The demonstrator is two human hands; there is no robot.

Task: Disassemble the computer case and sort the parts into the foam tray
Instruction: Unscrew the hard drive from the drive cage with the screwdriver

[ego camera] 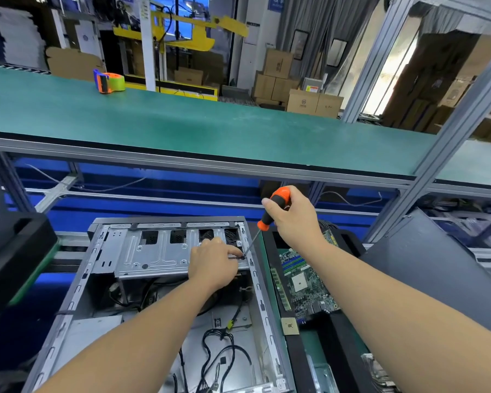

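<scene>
The open grey computer case point(77, 285) lies flat in front of me, with loose black cables point(224, 355) in its lower part. A silver drive bracket point(153, 251) spans its far end. My left hand point(214, 260) rests on the bracket's right end, its fingertips pinched at a small screw point(242, 258). My right hand point(292, 219) grips an orange and black screwdriver point(272, 208), whose tip meets that screw. To the right of the case, a black foam tray point(332, 336) holds a green motherboard point(306, 285) and a small square chip point(289, 326).
A dark grey side panel point(437, 268) leans at the right. A black bin point(14, 251) stands at the left. Beyond the case runs a green conveyor shelf point(210, 123) with an orange tape dispenser point(108, 82). Aluminium frame posts point(454, 131) rise at the right.
</scene>
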